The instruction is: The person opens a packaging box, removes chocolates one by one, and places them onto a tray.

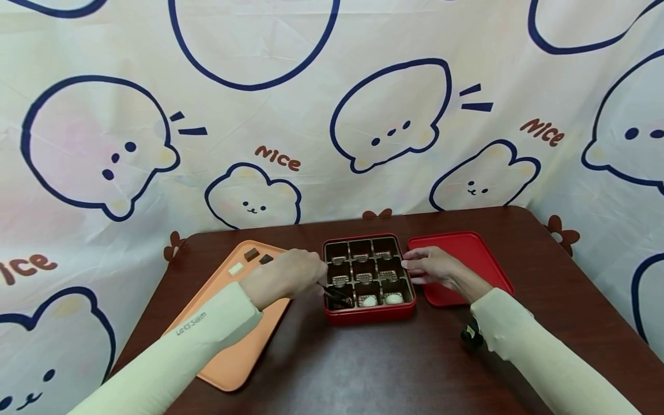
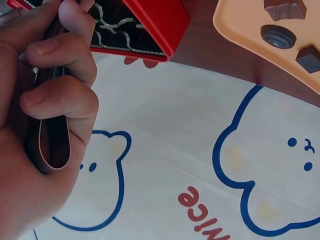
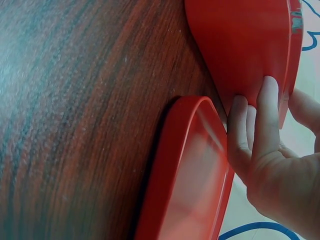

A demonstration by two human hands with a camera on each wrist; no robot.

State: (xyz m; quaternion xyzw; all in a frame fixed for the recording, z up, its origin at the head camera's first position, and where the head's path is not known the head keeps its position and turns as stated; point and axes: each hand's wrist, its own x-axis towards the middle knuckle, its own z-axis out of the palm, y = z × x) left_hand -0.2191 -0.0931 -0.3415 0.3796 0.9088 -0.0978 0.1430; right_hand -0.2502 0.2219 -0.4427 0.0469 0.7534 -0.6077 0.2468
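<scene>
My left hand point(image 1: 293, 276) grips dark metal tweezers point(image 2: 54, 135), their bent end inside the curled fingers. Their tips reach into the front left compartment of a red box point(image 1: 369, 314) with a nine-section insert; whether they hold a piece there I cannot tell. White chocolates point(image 1: 393, 298) sit in the front middle and front right compartments. My right hand point(image 1: 436, 266) rests extended fingers against the box's right wall, also seen in the right wrist view, with one fingertip near the rim. Left of the box, an orange tray point(image 1: 244, 357) bears a few chocolates point(image 2: 278, 36).
A red lid point(image 1: 469, 248) lies on the brown table point(image 1: 373, 369), just right of the box. Behind the table hangs a patterned cloth point(image 1: 311, 115). A small black object point(image 1: 471, 333) shows beside the right cuff.
</scene>
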